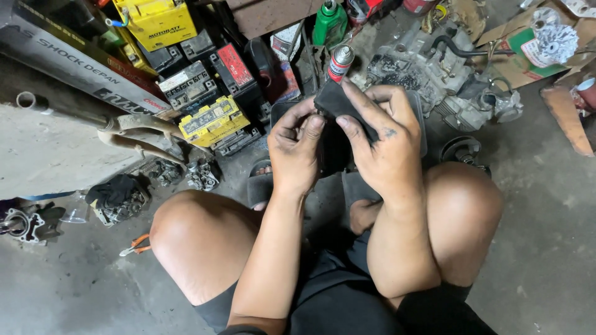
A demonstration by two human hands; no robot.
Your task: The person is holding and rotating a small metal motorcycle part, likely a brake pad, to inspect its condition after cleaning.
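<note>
I squat on a concrete floor with both knees up. My left hand (pixel 297 149) and my right hand (pixel 380 139) meet in front of me, both gripping a black rubbery part (pixel 332 99). The right hand's fingers wrap over its top and the left hand's fingertips pinch its left side. Most of the part is hidden behind my fingers. A dark tray (pixel 419 105) lies on the floor just beyond my hands.
A grimy engine block (pixel 434 68) lies ahead on the right. Several batteries, yellow (pixel 211 121) and black, are stacked ahead on the left. A spray can (pixel 340 62) and a green bottle (pixel 329 22) stand beyond my hands. Orange-handled pliers (pixel 136 245) lie by my left knee.
</note>
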